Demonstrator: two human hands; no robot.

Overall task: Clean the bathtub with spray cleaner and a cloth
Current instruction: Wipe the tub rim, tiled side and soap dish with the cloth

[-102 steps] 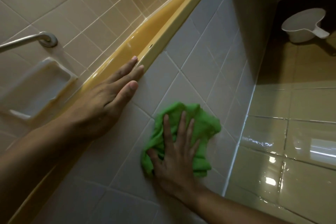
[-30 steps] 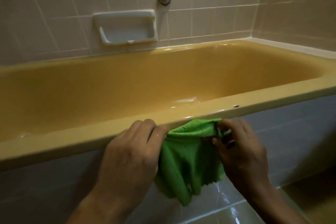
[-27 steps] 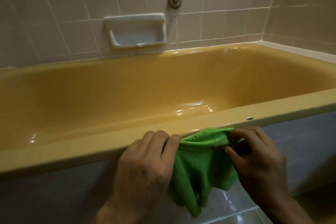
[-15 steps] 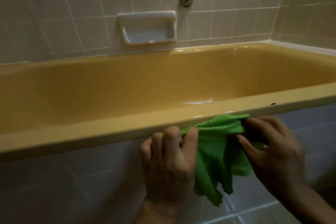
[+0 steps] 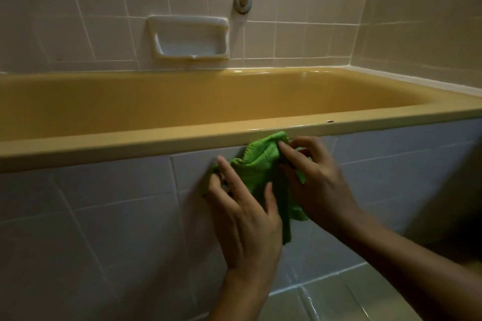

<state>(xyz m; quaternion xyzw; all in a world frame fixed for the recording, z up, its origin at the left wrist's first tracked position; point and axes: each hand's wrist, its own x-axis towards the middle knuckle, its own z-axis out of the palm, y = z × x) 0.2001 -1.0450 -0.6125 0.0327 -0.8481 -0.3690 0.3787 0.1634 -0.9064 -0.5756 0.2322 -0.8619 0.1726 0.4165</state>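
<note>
1. Two hands hold the green cloth (image 5: 257,172), which hangs bunched against the tiled front panel (image 5: 104,203), its top edge just under the near rim of the bathtub (image 5: 130,143).

2. Risk, cloth drop: the hold looks light and the cloth's lower half hangs free. If either pinch eases while the cloth is being refolded, it would likely fall to the floor (image 5: 339,300) and pick up dirt.

3. Risk, poor wipe: a crumpled cloth meets the surface at a few ridges only. Wiping before it is spread flat would probably leave streaks on the rim or panel.

4. Risk, footing: the floor tiles show bright glints near the panel and may be wet. A shift of weight there could cause a slip.

5. Risk, missing item: no spray cleaner is in view, so I cannot tell whether the tub interior has been treated.

6. Left hand (image 5: 247,221): fingers (image 5: 227,169) partly extended and narrowly spread, the lower ones curled on the cloth's left edge, thumb lying across the fabric.

7. Right hand (image 5: 318,180): fingers (image 5: 285,150) bent and close together, pinching the cloth's upper fold just below the rim.
</note>
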